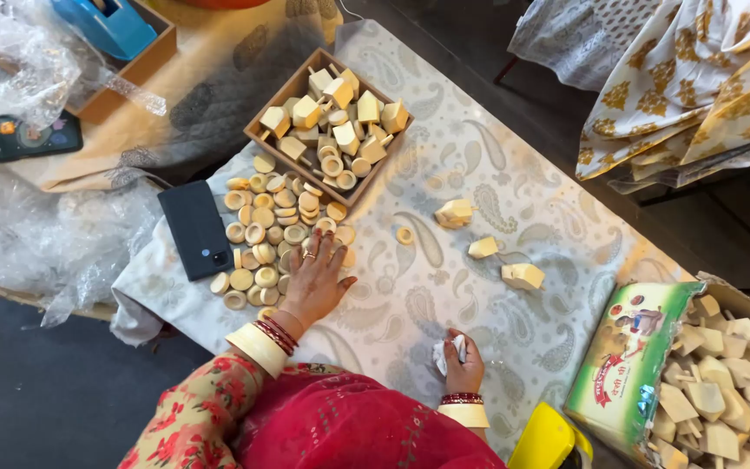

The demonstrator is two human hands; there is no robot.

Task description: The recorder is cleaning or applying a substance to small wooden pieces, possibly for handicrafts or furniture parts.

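While left hand (316, 276) rests flat on wooden rings (264, 227), right hand (462, 365) clutches white cloth (446, 352).

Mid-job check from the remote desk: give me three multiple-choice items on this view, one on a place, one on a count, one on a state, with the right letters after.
1. Where does the left hand rest?
A. inside the wooden tray
B. on the heap of round wooden pieces
C. on the dark phone

2. How many pale wooden blocks lie loose on the cloth right of the wooden tray?
A. three
B. one
C. six

3. What state is the right hand in?
A. flat and empty
B. closed around a white crumpled wad
C. out of view

Key: 1 B, the fingers are spread over the round wooden pieces beside the dark phone. 2 A, three wooden blocks sit apart on the cloth. 3 B, the white crumpled wad pokes out between curled fingers.
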